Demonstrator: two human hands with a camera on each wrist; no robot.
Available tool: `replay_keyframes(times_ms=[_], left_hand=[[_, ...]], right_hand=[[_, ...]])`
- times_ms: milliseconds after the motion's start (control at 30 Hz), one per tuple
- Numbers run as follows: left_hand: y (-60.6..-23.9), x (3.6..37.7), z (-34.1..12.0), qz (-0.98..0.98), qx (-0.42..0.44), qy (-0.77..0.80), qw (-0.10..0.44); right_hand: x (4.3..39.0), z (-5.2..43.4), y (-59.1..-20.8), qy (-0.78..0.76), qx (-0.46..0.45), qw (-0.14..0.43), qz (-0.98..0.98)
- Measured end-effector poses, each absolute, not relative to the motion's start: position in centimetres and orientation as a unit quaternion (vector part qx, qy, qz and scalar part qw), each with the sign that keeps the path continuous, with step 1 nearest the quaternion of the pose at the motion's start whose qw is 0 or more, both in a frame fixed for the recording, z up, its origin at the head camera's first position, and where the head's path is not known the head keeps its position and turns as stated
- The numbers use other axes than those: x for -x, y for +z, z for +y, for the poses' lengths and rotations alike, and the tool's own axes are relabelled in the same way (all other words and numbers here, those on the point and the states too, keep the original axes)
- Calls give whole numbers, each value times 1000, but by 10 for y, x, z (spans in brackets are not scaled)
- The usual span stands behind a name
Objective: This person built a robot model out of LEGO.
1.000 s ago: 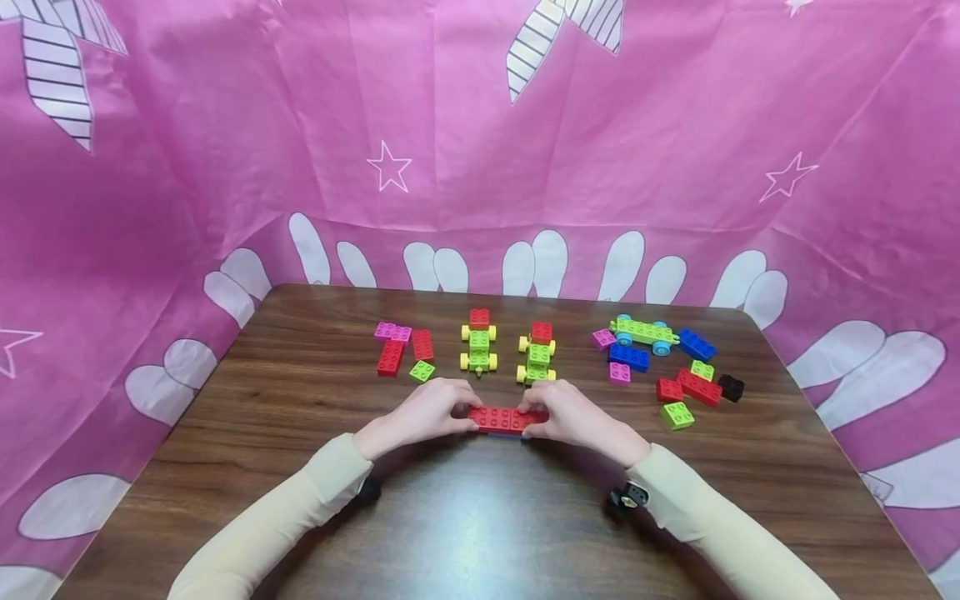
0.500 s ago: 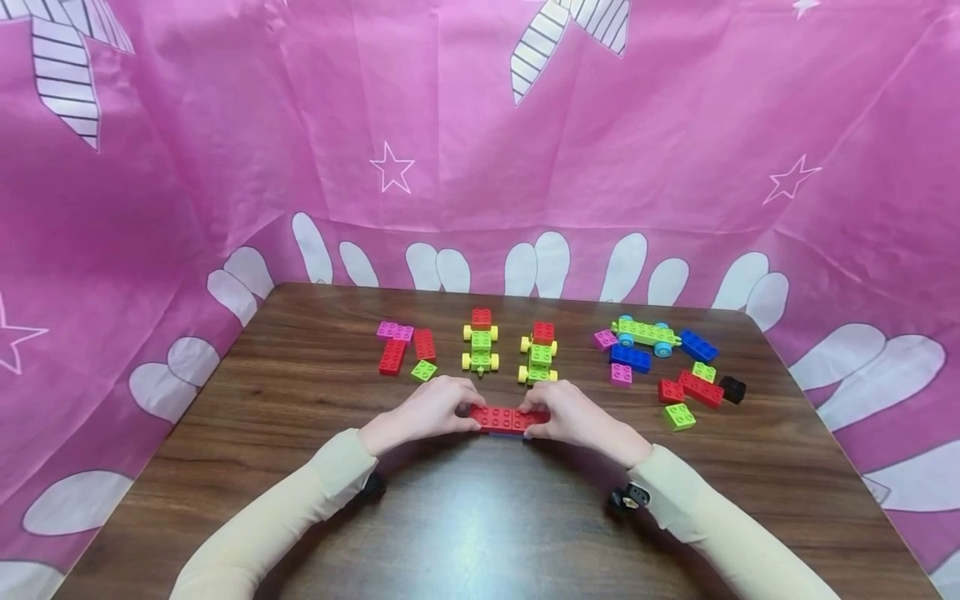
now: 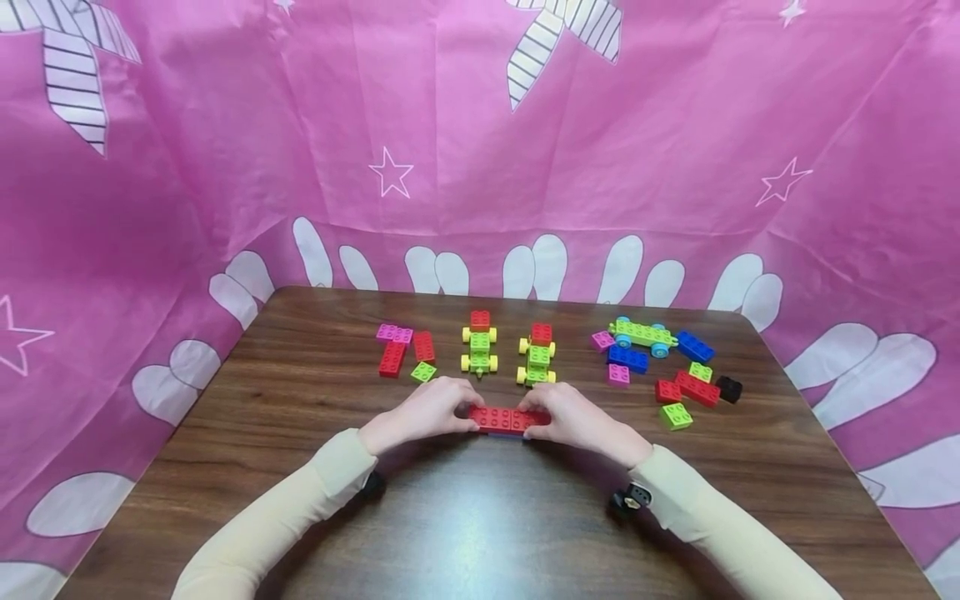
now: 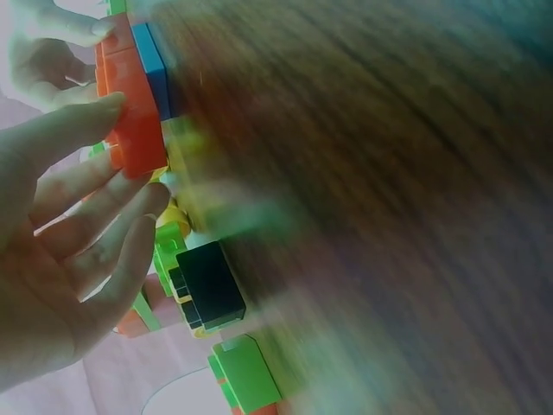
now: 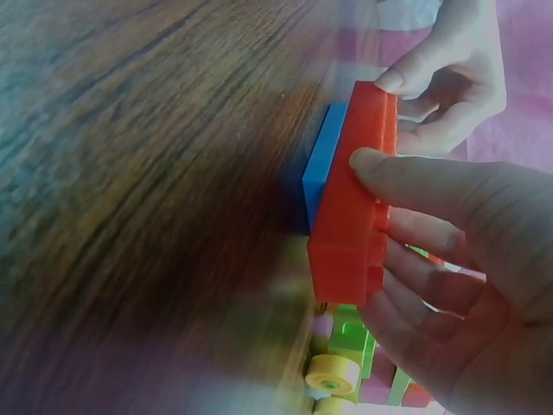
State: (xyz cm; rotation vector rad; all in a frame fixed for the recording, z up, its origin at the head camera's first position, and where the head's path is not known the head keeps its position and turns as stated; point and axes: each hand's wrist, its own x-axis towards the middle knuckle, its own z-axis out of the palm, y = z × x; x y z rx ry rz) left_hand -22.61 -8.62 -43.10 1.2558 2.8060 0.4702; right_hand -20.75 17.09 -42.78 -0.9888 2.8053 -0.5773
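Two red toy bricks [image 3: 492,417] lie end to end, their studs facing up, with a seam between them. Beneath their middle sits a blue brick [image 5: 325,164], which shows only as a thin strip in the head view. My left hand [image 3: 429,412] pinches the left end of the red row between thumb and fingers. At the opposite end, my right hand [image 3: 576,422] grips the other red brick in the same way. Just beyond the hands stand two lime wheeled cars [image 3: 479,350] with yellow wheels, each carrying a red brick at its far end.
Loose pink, red and lime bricks [image 3: 392,358] lie at the back left of the wooden table [image 3: 315,358]. Towards the right are a lime car base [image 3: 643,332] with blue wheels, blue bricks [image 3: 627,359], a black brick [image 3: 728,388] and several others. Pink cloth [image 3: 480,125] surrounds the table.
The head view has shifted very slightly. Both hands stay in place, holding the red bricks.
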Motion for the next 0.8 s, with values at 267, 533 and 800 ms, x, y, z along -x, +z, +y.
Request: replay_keyframes(times_ms=[267,533,800], left_hand=[[-429,226,-86,907,-394,150,17],[-430,228,-87,905,-395,156,17],[-420,251,-94,897,-376,234,-7]], right_hand=[[206,180,-429,-203,331,52,920],[204,179,-430,-195,331,44,922],[202,179,-434,-198,348,31,916]])
